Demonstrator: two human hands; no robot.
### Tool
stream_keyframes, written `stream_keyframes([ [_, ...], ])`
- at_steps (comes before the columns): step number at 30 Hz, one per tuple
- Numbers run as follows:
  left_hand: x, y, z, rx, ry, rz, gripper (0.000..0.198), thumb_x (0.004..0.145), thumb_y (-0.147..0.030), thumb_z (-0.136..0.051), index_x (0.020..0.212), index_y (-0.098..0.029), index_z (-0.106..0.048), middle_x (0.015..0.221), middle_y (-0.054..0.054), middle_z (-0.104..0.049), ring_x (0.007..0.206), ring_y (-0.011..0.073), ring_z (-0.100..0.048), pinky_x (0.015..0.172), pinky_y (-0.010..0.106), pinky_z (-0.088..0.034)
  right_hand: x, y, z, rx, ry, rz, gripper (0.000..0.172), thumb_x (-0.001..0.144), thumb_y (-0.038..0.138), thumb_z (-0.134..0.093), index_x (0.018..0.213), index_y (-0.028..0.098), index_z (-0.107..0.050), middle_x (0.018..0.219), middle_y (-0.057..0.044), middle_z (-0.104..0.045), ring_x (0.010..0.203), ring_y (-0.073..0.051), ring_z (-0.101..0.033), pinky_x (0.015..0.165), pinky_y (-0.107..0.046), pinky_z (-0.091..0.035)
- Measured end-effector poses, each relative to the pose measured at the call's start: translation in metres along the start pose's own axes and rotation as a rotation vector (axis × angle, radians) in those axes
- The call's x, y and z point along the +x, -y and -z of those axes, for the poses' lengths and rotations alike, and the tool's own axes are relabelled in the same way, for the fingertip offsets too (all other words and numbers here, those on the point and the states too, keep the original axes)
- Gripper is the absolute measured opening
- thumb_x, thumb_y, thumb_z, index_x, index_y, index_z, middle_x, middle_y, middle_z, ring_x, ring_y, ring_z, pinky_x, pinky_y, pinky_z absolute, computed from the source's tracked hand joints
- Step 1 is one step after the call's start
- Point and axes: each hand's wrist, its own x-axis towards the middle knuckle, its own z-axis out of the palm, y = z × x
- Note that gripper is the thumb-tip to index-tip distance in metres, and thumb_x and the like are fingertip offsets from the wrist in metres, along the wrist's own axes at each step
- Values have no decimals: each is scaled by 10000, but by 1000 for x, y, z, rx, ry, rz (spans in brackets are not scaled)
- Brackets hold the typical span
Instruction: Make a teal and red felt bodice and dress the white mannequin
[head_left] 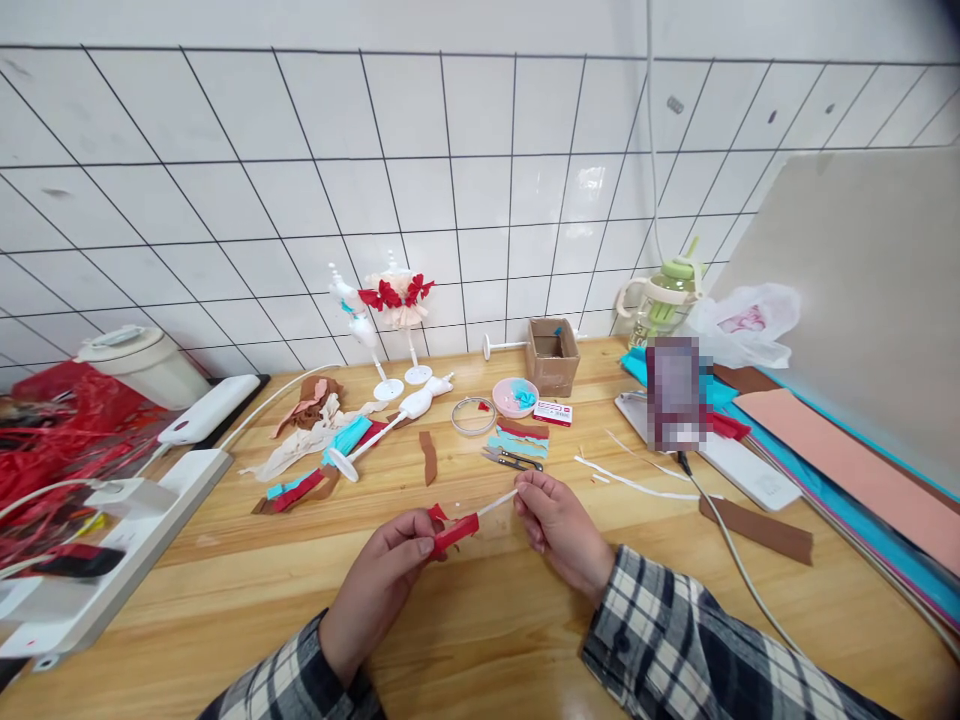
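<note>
My left hand is closed, pinching a piece of red crepe paper between thumb and fingers. A thin white strip runs out of the red paper toward the right. Its far end is pinched by my right hand. Just beyond my hands lie small dark thread snips and torn blue and red paper strips. One small white dress form lies on its side to the left. Two more stand behind it, one wearing a ruffled dress with red bows.
A pink bowl, a wire coil and a cardboard box stand at the back. Left is a power strip beside red scraps. A cable, a phone and paper sheets are on the right.
</note>
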Motion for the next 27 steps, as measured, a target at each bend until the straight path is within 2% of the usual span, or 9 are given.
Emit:
stream_keyframes([
  [5, -1, -9, 7, -157, 79, 37, 137, 659, -221, -740, 633, -155, -623, 739, 21, -601, 726, 144, -545, 674, 234, -443, 3, 2, 7, 138, -4, -38, 363, 698, 445, -691, 832, 203, -456, 627, 95, -477, 370, -13, -307, 324, -137, -200],
  [9, -1, -12, 12, -232, 96, 84, 111, 669, -197, -730, 635, -146, -637, 880, 71, -660, 844, 175, -581, 773, 269, -468, 1, 6, 10, -18, 36, 48, 352, 747, 493, -645, 861, 190, -508, 718, 42, -560, 396, -30, -402, 301, -127, -269],
  [12, -1, -9, 12, -232, 117, 101, 82, 693, -182, -714, 656, -145, -650, 953, 84, -677, 918, 189, -591, 841, 285, -458, -6, 5, 7, -227, 170, 99, 488, 808, 619, -519, 1016, 182, -583, 921, -48, -629, 524, -86, -555, 318, -149, -375],
  [14, -2, -7, 10, -219, 137, 112, 75, 703, -177, -709, 663, -145, -655, 973, 87, -685, 951, 200, -596, 873, 293, -448, -12, 2, 4, -346, 298, 77, 558, 802, 663, -497, 1035, 170, -616, 967, -77, -647, 577, -109, -602, 341, -152, -402],
  [16, -2, -4, 8, -215, 159, 120, 65, 709, -172, -706, 672, -145, -659, 982, 89, -692, 962, 206, -604, 888, 298, -444, -15, -2, 0, -475, 381, 38, 530, 785, 644, -543, 942, 150, -654, 857, -64, -671, 539, -99, -597, 361, -139, -395],
  [19, -2, -1, 7, -227, 193, 129, 48, 725, -160, -691, 690, -142, -663, 1017, 95, -698, 963, 207, -617, 895, 304, -449, -16, -7, -4, -609, 406, -29, 418, 774, 551, -619, 808, 137, -670, 679, -23, -655, 460, -66, -546, 391, -134, -397],
  [23, -4, -1, 7, -276, 220, 152, 66, 764, -113, -636, 710, -135, -667, 1053, 111, -700, 978, 213, -635, 902, 318, -466, -14, -10, -4, -591, 435, -121, 312, 752, 442, -662, 750, 131, -652, 587, 9, -614, 394, -49, -463, 369, -148, -388],
  [27, -5, -5, 10, -440, 226, 182, 133, 795, -97, -571, 775, -141, -694, 1057, 119, -715, 998, 220, -659, 898, 328, -499, -9, -4, 0, -581, 454, -90, 249, 750, 392, -666, 774, 144, -653, 562, 34, -565, 442, -56, -453, 386, -144, -360],
])
